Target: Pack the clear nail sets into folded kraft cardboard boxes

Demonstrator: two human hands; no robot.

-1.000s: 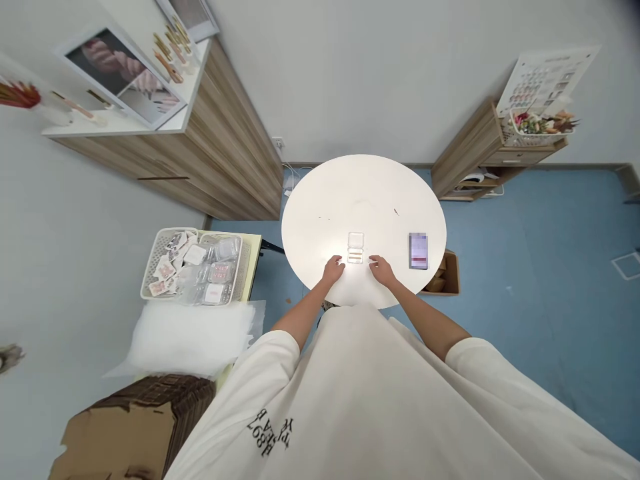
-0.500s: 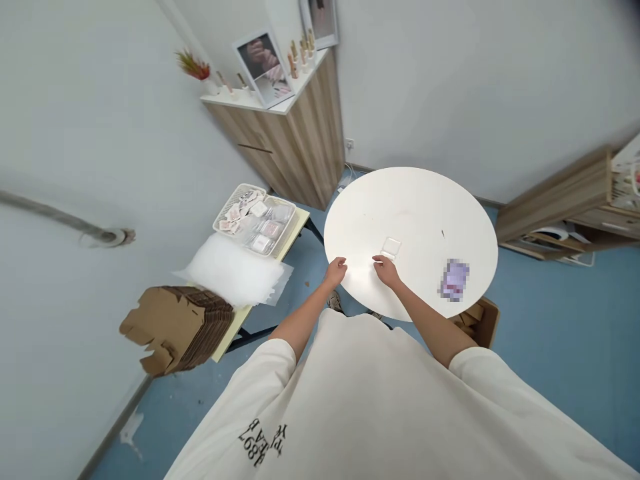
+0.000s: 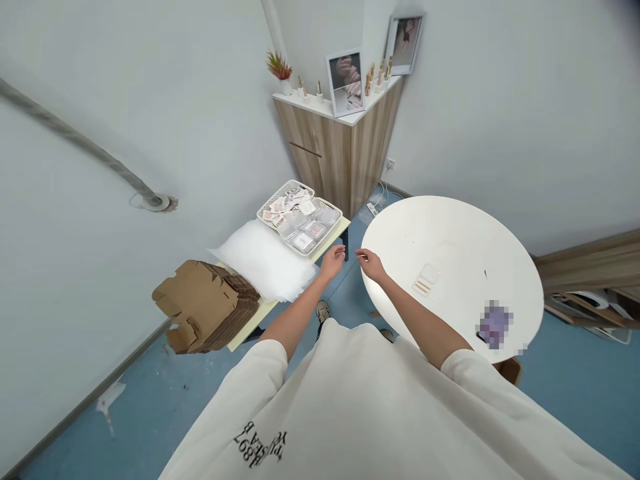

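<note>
My left hand [image 3: 333, 262] hangs in the air at the gap between the two tables, near the right end of the basket. Its fingers are loosely bent and nothing shows in them. At the left edge of the round white table [image 3: 465, 233], my right hand [image 3: 371, 264] is also held up, fingers loosely curled and apart, with nothing visible in it. To the right of that hand lies a small clear case [image 3: 430, 273], its lid folded back, with two tan strips [image 3: 421, 286] in one half. White baskets [image 3: 303, 251] hold printed cards and clear packs [image 3: 316, 230].
White packing sheets [image 3: 265, 260] and a stack of flattened brown cardboard boxes [image 3: 205, 303] lie on the narrow side table [image 3: 240, 333]. A blurred purple item [image 3: 494, 325] and a small dark object [image 3: 485, 274] rest on the round table. Behind stands a wooden cabinet [image 3: 345, 160].
The view has turned left. Both hands have moved left relative to the tables, the right one away from the clear case. Two tan strips now show in the case.
</note>
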